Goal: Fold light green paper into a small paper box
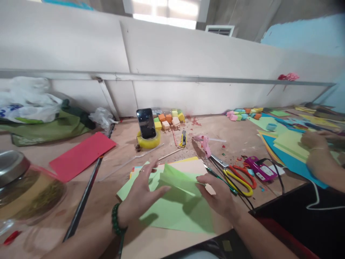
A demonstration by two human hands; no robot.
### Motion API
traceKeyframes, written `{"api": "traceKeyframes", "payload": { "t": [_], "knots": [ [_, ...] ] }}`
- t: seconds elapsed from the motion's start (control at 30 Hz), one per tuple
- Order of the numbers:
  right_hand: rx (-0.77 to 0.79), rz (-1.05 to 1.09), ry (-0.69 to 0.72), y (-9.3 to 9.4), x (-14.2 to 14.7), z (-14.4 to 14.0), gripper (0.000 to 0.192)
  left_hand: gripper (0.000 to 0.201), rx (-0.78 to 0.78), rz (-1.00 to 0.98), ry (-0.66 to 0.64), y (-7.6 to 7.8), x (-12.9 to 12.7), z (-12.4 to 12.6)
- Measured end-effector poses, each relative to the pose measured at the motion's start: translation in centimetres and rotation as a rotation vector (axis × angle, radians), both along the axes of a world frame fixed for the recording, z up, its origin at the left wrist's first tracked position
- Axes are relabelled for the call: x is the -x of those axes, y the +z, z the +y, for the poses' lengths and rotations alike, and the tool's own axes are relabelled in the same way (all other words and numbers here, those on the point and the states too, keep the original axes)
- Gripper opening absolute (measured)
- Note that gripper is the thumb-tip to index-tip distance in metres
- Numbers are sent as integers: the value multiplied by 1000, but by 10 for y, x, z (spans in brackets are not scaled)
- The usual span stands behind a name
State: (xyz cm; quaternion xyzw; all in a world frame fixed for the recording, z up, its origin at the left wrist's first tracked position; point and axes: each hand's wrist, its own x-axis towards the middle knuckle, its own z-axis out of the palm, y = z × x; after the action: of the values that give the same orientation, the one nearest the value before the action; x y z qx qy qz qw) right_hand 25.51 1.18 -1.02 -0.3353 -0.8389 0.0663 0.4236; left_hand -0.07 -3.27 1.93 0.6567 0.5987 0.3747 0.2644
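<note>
A small folded piece of light green paper (pixel 179 178) stands tilted above larger green sheets (pixel 185 217), which lie on a stack of coloured paper. My right hand (pixel 217 196) pinches the right edge of the folded piece between thumb and fingers. On the other side, my left hand (pixel 141 194) is open, its thumb stretched towards the piece and its fingers apart over the sheets. A green bead bracelet circles the left wrist. Right of the stack lie scissors (pixel 239 180) with red and yellow handles, and a green pen-like tool partly behind my right hand.
Behind the stack are a phone (pixel 146 123) propped on a yellow tape roll (pixel 149 140), a cutter (pixel 183 138), a pink glue gun (pixel 204 144) and small paper cubes (pixel 168 118). A purple power strip (pixel 260 168) sits at right, near another person's hands (pixel 318 151). A jar (pixel 29 190) stands left.
</note>
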Motion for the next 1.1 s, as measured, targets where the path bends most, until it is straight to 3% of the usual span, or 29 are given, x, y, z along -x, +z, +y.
{"api": "traceKeyframes", "payload": {
  "t": [0.1, 0.17, 0.3, 0.37, 0.43, 0.5, 0.8, 1.1],
  "knots": [
    [31, 1, 13, -2, -2, 0, 16, 55, 261, -247, -72, 0, 8, 13],
    [58, 18, 51, -2, -3, -1, 16, 55, 251, -264, -57, -3, 9, 16],
    [55, 72, 94, 3, -3, -1, 14, 84, 170, -292, 13, -4, 8, 15],
    [46, 83, 98, 4, -3, -1, 13, 73, 184, -365, -34, -2, 7, 14],
    [60, 85, 76, 5, -4, 0, 14, 42, 226, -426, -97, 1, 5, 13],
    [92, 90, 47, 5, -4, 0, 17, 27, 265, -480, -111, 3, 3, 12],
    [80, 86, -21, 1, -5, 2, 25, 26, 248, -572, -33, 5, -2, 10],
    [48, 101, 6, 2, -3, 1, 15, 28, 322, -651, 23, 2, -2, 11]
  ]
}}
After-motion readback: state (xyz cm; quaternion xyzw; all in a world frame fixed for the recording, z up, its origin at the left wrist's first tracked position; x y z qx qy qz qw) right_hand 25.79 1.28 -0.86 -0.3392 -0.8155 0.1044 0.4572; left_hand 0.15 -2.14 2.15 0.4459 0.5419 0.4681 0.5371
